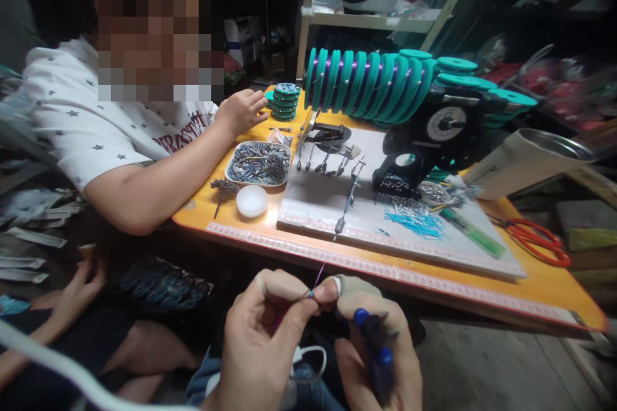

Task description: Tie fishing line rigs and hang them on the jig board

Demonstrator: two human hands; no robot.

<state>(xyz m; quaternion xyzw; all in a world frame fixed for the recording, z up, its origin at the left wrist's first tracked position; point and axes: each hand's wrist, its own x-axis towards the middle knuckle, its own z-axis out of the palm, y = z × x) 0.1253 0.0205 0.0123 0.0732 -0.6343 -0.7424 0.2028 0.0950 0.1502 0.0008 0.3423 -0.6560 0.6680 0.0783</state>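
My left hand point(267, 334) pinches a thin purple fishing line point(319, 275) between thumb and forefinger, with a tiny blue piece point(311, 293) at the pinch. The line runs up toward the table edge, where a rig with a grey sinker point(340, 225) lies on the white board point(308, 205). My right hand point(380, 334) is closed around a blue-and-black hand tool point(375, 340) that looks like pliers or snips. A pale covering wraps one of its fingers, and its fingertip meets the line beside my left thumb. A dark loop of line hangs below the hands.
A rack of teal spools point(369, 83) stands on the board near blue strands point(417, 221) and a green-lidded box point(475, 234). A tray of sinkers point(258, 164) and white bowl point(251, 201) sit left. Right are orange-handled scissors point(537, 241) and a tumbler point(525, 164). A co-worker's arm point(168, 180) rests on the table.
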